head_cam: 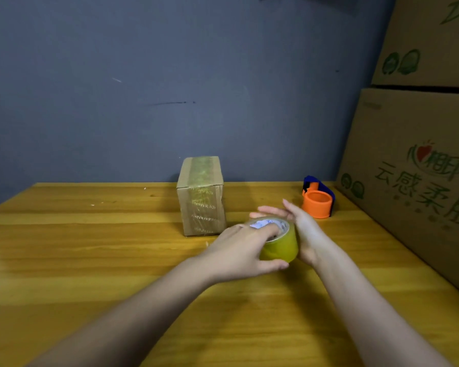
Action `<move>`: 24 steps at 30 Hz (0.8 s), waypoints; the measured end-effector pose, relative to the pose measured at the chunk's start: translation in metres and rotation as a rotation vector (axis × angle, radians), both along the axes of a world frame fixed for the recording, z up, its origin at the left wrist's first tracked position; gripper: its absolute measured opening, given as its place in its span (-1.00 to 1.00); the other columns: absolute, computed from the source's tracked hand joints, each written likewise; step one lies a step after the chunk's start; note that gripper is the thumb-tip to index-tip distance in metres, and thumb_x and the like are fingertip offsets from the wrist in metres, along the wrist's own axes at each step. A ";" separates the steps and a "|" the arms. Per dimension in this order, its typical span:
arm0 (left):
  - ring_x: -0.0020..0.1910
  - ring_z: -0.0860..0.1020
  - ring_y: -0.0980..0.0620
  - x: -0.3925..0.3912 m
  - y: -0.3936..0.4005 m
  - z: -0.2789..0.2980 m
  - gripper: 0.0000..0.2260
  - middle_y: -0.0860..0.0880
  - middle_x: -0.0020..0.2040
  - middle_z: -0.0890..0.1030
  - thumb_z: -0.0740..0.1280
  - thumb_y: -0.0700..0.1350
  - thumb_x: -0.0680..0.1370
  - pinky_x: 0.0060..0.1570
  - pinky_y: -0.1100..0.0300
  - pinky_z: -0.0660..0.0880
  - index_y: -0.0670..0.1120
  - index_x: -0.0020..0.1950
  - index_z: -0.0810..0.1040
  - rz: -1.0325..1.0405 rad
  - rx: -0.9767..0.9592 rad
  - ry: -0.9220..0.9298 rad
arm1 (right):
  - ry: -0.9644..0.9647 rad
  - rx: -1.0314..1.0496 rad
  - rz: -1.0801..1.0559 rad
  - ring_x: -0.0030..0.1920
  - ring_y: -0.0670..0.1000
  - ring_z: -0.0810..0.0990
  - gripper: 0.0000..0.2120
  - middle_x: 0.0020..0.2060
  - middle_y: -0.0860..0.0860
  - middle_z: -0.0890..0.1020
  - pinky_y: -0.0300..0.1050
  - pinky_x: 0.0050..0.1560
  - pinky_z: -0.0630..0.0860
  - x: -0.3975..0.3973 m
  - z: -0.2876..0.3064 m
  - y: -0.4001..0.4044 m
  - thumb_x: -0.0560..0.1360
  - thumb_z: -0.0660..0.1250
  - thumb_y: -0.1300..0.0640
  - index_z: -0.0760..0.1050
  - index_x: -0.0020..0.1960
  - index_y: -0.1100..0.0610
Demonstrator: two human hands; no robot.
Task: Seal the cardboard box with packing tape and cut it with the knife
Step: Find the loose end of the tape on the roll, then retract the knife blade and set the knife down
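Note:
A small cardboard box stands upright at the middle of the wooden table, with a strip of tape running over its top and down its front. Just right of it sits a yellowish roll of packing tape. My left hand grips the roll, fingers over its top into the core and thumb under its near side. My right hand lies against the roll's right side with straight fingers reaching behind it. An orange and blue tape cutter stands behind my right hand. No separate knife is visible.
Large printed cardboard cartons are stacked along the right edge of the table. A blue-grey wall closes off the back. Bare wood stretches to the left and in front of my hands.

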State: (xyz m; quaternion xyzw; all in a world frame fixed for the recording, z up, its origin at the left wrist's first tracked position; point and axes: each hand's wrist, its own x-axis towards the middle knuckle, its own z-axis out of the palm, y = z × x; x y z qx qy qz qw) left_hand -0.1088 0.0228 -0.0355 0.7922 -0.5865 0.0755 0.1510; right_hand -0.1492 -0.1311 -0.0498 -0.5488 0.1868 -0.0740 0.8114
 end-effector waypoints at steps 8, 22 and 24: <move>0.22 0.52 -0.13 0.019 -0.046 0.003 -0.55 -0.05 0.25 0.57 0.26 0.11 0.52 0.08 0.06 0.44 -0.03 0.35 0.35 0.246 -0.060 -0.034 | -0.066 -0.731 -0.466 0.23 0.01 0.48 -0.72 0.19 0.07 0.54 -0.10 0.31 0.35 0.010 -0.006 -0.003 0.59 0.17 0.07 0.53 0.20 0.12; 0.32 0.37 -0.11 0.059 -0.110 -0.007 -0.65 -0.10 0.32 0.47 0.14 -0.11 0.57 0.35 -0.01 0.13 -0.15 0.34 0.35 0.194 0.048 -0.238 | 0.223 -1.139 -0.493 0.28 0.15 0.49 -0.63 0.31 0.12 0.51 0.05 0.26 0.46 0.050 0.014 -0.059 0.60 0.15 0.17 0.35 0.40 0.15; 0.32 0.38 -0.10 0.068 -0.125 -0.014 -0.67 -0.08 0.30 0.50 0.15 -0.14 0.56 0.39 0.01 0.11 -0.12 0.33 0.37 0.208 0.051 -0.206 | 0.306 -1.260 -0.433 0.24 0.17 0.52 -0.62 0.29 0.13 0.53 0.08 0.23 0.48 0.055 0.013 -0.072 0.59 0.17 0.17 0.34 0.40 0.15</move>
